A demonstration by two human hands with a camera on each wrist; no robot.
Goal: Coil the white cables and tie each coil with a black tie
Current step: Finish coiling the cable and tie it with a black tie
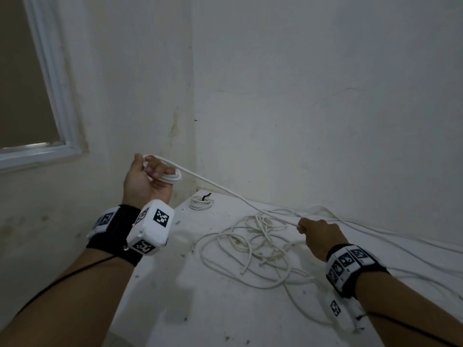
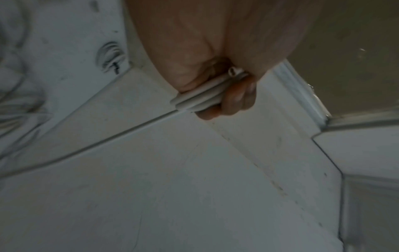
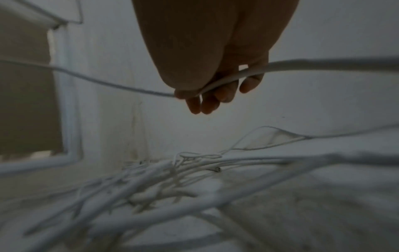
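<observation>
Now the left hand (image 1: 147, 180) is up in the air to the left of the table (image 1: 208, 309), fingers curled round a small coil (image 1: 172, 177) of white cable, several turns bunched in the fist, with the cut end poking out by the thumb in the left wrist view. From that coil one white cable (image 1: 225, 190) runs taut, down and to the right, straight into the right hand (image 1: 318, 236). That hand hovers above the table, fingers closed round the cable, and the line passes through the grip and trails away to the right. Under it, a loose tangle of white cables (image 1: 253, 249) sprawls across the tabletop, loops over loops, with long strands running along the foot of the wall (image 1: 313, 83). Over in the far corner of the table sits a finished coil (image 1: 200, 203), lying flat, a black tie (image 1: 207, 196) sticking up from it.
</observation>
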